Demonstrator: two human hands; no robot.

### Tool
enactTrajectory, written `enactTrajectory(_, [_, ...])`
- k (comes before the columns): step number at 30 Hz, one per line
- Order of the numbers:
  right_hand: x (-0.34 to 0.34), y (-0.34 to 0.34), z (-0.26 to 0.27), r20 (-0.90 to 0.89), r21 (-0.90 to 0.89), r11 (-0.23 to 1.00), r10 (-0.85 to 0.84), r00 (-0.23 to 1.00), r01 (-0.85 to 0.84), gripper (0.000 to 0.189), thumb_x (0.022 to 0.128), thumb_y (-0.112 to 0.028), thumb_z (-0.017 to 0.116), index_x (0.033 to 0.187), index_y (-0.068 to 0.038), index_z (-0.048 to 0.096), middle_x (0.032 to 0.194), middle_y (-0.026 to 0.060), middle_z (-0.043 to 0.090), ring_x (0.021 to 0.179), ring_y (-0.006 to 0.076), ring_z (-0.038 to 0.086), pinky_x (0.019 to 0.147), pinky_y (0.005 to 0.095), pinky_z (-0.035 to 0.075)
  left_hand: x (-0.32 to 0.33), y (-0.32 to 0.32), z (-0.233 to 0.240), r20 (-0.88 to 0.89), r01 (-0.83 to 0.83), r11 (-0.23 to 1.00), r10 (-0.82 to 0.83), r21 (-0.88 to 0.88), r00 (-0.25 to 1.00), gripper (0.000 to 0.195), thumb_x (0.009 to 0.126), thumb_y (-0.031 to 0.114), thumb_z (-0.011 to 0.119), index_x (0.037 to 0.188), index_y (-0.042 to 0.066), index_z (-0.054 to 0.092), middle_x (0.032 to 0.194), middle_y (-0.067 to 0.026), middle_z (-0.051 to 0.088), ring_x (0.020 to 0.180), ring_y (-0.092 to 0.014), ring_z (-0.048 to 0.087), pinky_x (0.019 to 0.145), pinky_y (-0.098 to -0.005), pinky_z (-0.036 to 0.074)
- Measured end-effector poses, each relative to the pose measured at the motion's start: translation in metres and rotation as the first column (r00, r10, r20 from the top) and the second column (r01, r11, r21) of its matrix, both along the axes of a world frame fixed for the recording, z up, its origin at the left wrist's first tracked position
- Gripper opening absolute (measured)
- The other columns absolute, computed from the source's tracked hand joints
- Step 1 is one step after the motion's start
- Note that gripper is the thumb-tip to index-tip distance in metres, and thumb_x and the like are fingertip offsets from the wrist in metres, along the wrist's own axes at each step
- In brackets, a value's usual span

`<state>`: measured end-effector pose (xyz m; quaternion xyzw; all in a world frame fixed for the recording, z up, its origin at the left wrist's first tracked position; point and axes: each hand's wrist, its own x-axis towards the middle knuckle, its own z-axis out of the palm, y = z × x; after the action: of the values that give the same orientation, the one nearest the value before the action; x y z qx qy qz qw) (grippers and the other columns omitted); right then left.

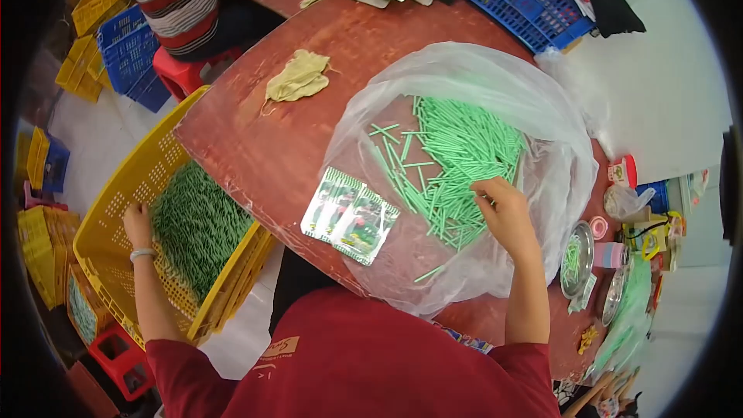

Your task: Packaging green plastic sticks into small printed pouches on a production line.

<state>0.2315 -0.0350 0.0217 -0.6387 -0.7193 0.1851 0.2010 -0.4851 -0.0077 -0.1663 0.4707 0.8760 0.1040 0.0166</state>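
Note:
My right hand [506,215] is at the right side of a pile of light green sticks [464,162], fingers curled; whether it pinches any is unclear. The sticks lie inside a wide-open clear plastic bag [458,64] on the red table. My left hand [138,226], with a bangle at the wrist, is down inside a yellow plastic crate [96,232], beside a heap of slim dark green pieces [194,226]. Its fingers are partly hidden. Flat shiny printed packets [350,215] lie side by side at the bag's left edge, between my hands.
A crumpled yellowish cloth [298,76] lies on the red table [244,145]. A blue crate [528,0] stands at the back; a metal bowl [577,261] and pink bottle [610,255] are at right. Another person in a striped shirt [174,6] sits at upper left near stacked crates.

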Motion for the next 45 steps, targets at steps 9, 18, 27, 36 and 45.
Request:
enactTrajectory(9, [0.003, -0.006, -0.021, 0.048, 0.041, 0.982, 0.180, 0.982, -0.182, 0.024, 0.079, 0.002, 0.064, 0.102, -0.002, 0.063, 0.091, 0.0147, 0.057, 0.079, 0.0321, 0.059, 0.068, 0.0392, 0.048, 0.334, -0.010, 0.172, 0.318, 0.502, 0.668, -0.723, 0.549, 0.614, 0.008, 0.081, 0.006, 0.072, 0.085, 0.001, 0.067, 0.076, -0.0087, 0.062, 0.067, -0.019, 0.060, 0.061, -0.0296, 0.047])
enactTrajectory(18, [-0.046, 0.020, -0.045, 0.041, -0.028, 0.987, 0.162, 0.986, -0.161, 0.026, 0.075, -0.004, 0.070, 0.098, 0.003, 0.058, 0.097, 0.0212, 0.058, 0.090, 0.0397, 0.060, 0.076, 0.0461, 0.049, 0.431, -0.041, 0.131, 0.183, 0.702, 0.608, -0.789, 0.370, 0.586, 0.041, 0.071, 0.031, 0.080, 0.091, 0.002, 0.058, 0.086, -0.0158, 0.058, 0.082, -0.035, 0.058, 0.069, -0.0444, 0.045])
enactTrajectory(27, [-0.075, 0.023, -0.070, 0.141, -0.016, 0.995, 0.101, 0.985, -0.099, 0.024, 0.076, 0.004, 0.055, 0.100, 0.004, 0.051, 0.096, 0.0260, 0.061, 0.087, 0.0418, 0.063, 0.074, 0.0464, 0.053, 0.427, -0.037, 0.117, 0.332, 0.674, 0.640, -0.768, 0.368, 0.548, 0.031, 0.076, 0.018, 0.076, 0.089, 0.003, 0.053, 0.083, -0.0149, 0.057, 0.080, -0.038, 0.056, 0.068, -0.0463, 0.043])
enactTrajectory(36, [-0.036, 0.042, -0.064, -0.125, -0.147, 0.979, 0.123, 0.985, -0.141, 0.016, 0.073, -0.009, 0.065, 0.083, 0.002, 0.061, 0.076, 0.0171, 0.062, 0.069, 0.0300, 0.061, 0.063, 0.0407, 0.048, 0.430, -0.037, 0.109, 0.255, 0.591, 0.574, -0.804, 0.567, 0.536, 0.016, 0.081, 0.006, 0.068, 0.097, 0.002, 0.067, 0.083, -0.0132, 0.057, 0.080, -0.033, 0.057, 0.069, -0.0418, 0.046])
enactTrajectory(45, [0.001, 0.099, -0.045, 0.329, 0.119, 0.992, 0.006, 0.944, -0.048, 0.026, 0.074, -0.004, 0.069, 0.097, 0.004, 0.059, 0.093, 0.0223, 0.057, 0.088, 0.0406, 0.059, 0.078, 0.0479, 0.049, 0.418, -0.035, 0.138, 0.498, 0.433, 0.650, -0.759, 0.625, 0.420, 0.014, 0.088, 0.003, 0.062, 0.102, 0.000, 0.067, 0.083, -0.0124, 0.060, 0.072, -0.023, 0.059, 0.066, -0.0312, 0.047])
